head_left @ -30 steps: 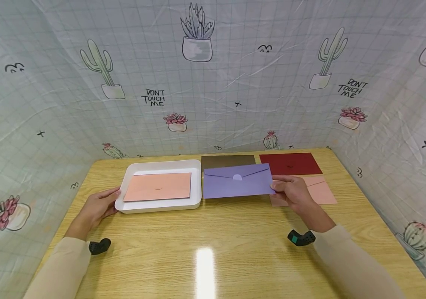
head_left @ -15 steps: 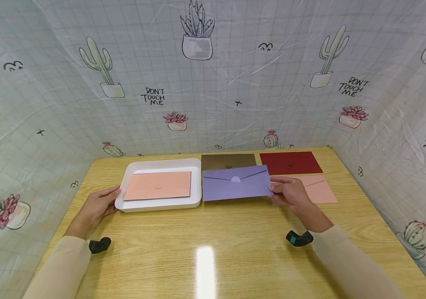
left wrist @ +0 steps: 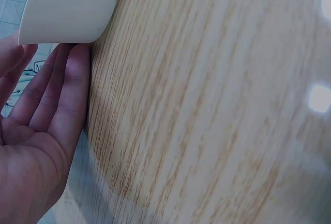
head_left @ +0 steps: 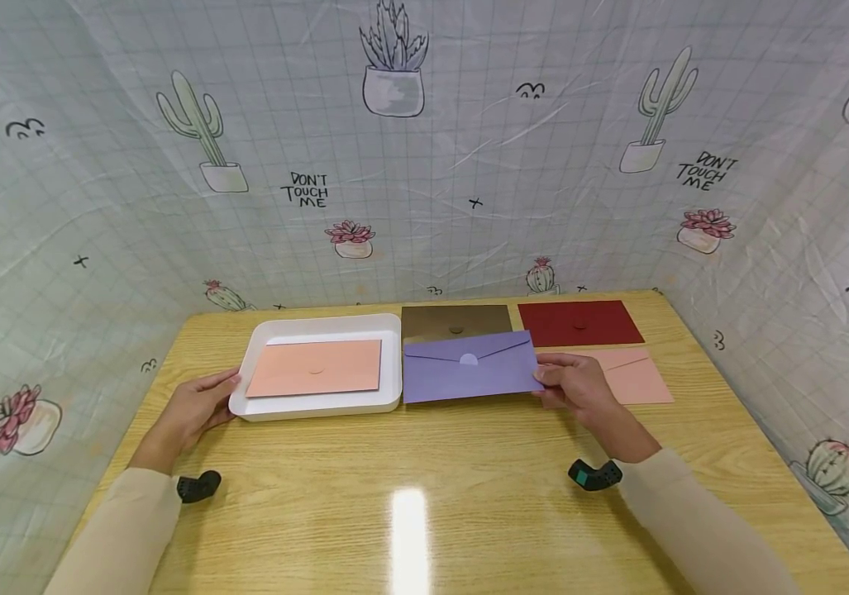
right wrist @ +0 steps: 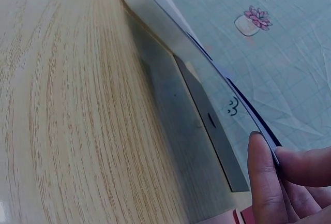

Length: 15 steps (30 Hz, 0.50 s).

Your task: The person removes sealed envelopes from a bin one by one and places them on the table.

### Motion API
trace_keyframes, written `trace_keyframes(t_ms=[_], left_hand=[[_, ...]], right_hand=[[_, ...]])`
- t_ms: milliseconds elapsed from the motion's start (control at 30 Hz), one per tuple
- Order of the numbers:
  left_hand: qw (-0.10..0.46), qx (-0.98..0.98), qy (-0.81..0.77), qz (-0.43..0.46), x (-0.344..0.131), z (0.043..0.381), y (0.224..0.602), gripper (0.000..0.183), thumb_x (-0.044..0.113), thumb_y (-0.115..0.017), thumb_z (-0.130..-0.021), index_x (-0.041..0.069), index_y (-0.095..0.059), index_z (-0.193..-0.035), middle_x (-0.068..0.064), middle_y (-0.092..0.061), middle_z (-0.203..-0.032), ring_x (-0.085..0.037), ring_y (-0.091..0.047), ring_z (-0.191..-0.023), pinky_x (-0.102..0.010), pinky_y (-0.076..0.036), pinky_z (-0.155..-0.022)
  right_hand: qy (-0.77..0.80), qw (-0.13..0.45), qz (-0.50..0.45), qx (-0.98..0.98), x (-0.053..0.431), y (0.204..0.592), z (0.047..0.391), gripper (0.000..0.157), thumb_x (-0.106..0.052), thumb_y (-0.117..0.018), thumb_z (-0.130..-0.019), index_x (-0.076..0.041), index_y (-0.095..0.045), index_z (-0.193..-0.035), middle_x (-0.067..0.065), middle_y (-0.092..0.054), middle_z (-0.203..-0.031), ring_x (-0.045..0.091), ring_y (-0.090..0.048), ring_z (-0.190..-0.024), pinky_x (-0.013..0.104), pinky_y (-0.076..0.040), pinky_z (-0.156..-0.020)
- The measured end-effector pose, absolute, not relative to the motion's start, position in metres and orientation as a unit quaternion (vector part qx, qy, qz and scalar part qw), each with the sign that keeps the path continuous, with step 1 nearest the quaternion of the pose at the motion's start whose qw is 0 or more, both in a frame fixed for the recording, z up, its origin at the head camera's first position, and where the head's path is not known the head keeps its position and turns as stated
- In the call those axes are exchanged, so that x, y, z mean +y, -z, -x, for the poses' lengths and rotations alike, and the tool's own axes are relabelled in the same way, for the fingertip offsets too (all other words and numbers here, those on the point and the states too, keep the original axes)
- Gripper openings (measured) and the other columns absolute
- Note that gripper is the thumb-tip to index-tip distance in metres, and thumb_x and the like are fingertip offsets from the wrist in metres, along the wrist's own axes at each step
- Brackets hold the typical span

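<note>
The right hand (head_left: 580,384) holds the flat lavender-purple paper envelope (head_left: 469,380) by its right edge, just right of the middle of the frame; in the right wrist view its fingers (right wrist: 265,177) are clamped on the paper, thumb to one face and fingertips to the other. That envelope hangs clear of the wooden worktop (head_left: 305,512), its free end close to the right wall of the shallow white rectangular tray (head_left: 320,411) (whether the two touch, I cannot tell). Left of centre, the left hand (head_left: 197,409) grips the tray's left end, fingers at the base and thumb by the rim. Inside the tray a peach paper envelope (head_left: 312,372) lies flat. Toward the upper right of the worktop, the olive-brown paper envelope (head_left: 456,316) lies partly behind the purple one, the dark red paper envelope (head_left: 580,322) beside it, and the pale pink paper envelope (head_left: 632,376) runs behind the right hand. To handle this well, I would keep the pinch light but firm, since a one-edge hold probably lets the far end dip; keep that leading edge above the tray's rim, and let the left hand stop the tray sliding without tipping it.
</note>
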<state>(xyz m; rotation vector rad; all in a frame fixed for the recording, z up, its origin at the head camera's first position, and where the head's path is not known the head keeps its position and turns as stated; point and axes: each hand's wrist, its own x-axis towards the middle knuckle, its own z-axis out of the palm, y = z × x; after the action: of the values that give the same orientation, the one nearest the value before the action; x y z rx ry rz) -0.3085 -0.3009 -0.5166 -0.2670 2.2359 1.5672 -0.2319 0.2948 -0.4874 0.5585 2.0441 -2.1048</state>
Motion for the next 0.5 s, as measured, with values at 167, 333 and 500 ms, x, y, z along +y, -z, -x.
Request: trace_keyframes(t_ms=[167,333,500], left_hand=[[0.197,0.799,-0.561,0.093,-0.301,0.3082,0.5178,0.066,0.042,-0.048,-0.11,0.011,-0.026,-0.164,-0.026,-0.025,-0.17,0.011,-0.06,-0.091,-0.017,-0.06,-0.082],[0.198,0.798,-0.561,0.095,-0.302,0.3078,0.5178,0.068,0.045,-0.049,-0.11,0.011,-0.025,-0.164,-0.026,-0.024,-0.17,0.012,-0.06,-0.09,-0.016,-0.06,-0.082],[0.198,0.799,-0.56,0.095,-0.3016,0.3079,0.5179,0.068,0.045,-0.05,-0.109,0.012,-0.026,-0.164,-0.026,-0.024,-0.17,0.012,-0.06,-0.091,-0.016,-0.059,-0.083]], right_hand=[[0.705,0.076,-0.185,0.681,0.295,0.49,0.2321,0.053,0.002,-0.064,-0.1,0.01,-0.048,-0.15,-0.009,-0.074,-0.084,0.007,-0.073,-0.071,0.024,-0.063,-0.068],[0.7,0.076,-0.188,0.685,0.2945,0.4918,0.2326,0.053,0.002,-0.064,-0.1,0.009,-0.049,-0.15,-0.008,-0.074,-0.083,0.009,-0.074,-0.068,0.024,-0.063,-0.066],[0.694,0.074,-0.191,0.69,0.2927,0.4936,0.2333,0.053,0.003,-0.065,-0.099,0.009,-0.05,-0.149,-0.006,-0.074,-0.082,0.009,-0.074,-0.069,0.026,-0.063,-0.067]])
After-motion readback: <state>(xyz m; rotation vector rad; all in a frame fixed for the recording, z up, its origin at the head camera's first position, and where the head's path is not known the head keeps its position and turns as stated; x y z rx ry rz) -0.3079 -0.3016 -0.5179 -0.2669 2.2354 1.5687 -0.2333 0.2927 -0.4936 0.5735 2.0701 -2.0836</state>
